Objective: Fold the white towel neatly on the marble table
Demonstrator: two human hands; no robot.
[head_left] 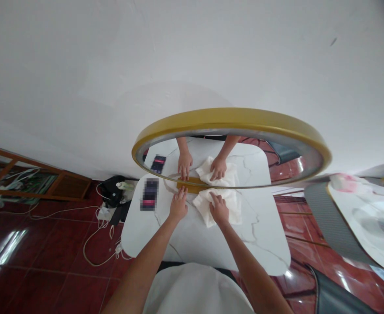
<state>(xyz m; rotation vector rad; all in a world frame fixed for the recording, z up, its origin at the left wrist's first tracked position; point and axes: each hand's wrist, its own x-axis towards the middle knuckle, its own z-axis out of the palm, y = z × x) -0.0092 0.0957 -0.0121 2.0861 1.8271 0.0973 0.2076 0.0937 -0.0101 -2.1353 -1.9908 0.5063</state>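
A round mirror with a gold frame (231,117) stands upright on the white marbled table (260,244), its gold base (195,188) low at the front. Fingers stretched out, my left hand (179,204) touches the left end of that base. Farther right, my right hand (219,210) presses on a crumpled white cloth (234,208), its fingers bent over the fabric beside the base. Part of the cloth lies hidden under that hand. Both hands and the cloth also appear as reflections in the mirror glass (251,159).
Left on the table lies a phone (149,194), blurred out. Cables and a black bag (112,191) sit on the red tiled floor (48,261). A wooden cabinet (70,185) is at far left. Another table (362,218) and a dark chair (336,288) stand to the right.
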